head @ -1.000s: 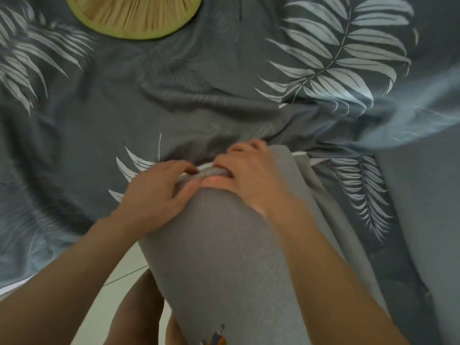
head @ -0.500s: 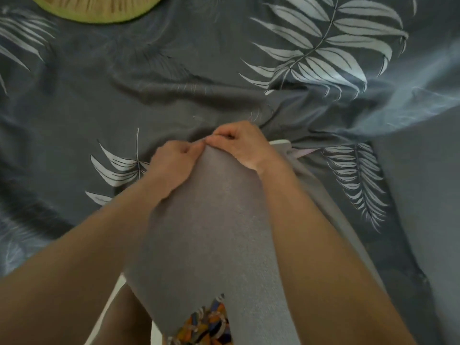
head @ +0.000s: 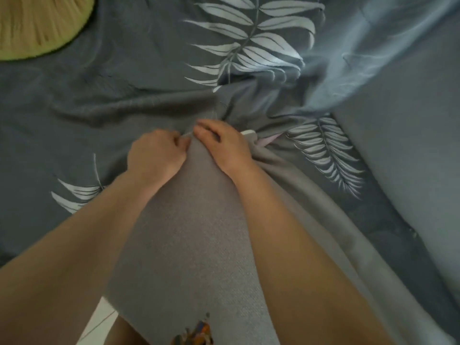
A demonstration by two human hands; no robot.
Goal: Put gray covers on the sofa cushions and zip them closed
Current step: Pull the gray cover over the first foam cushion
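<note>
Gray cover (head: 189, 240) mostly over the cushion, lying across my lap onto the bed (head: 74, 100). Left hand (head: 155, 154) and right hand (head: 221, 145) pinch its far edge. Zipper likely unfinished; white corner (head: 249, 132) showing.

Matt, woven-textured cloth gray cover (head: 194, 232)

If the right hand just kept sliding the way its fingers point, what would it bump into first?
The right hand points left along the gray cover's top edge, so it would probably meet the left hand first; their fingertips look nearly touching already, though blur hides the exact gap.
</note>
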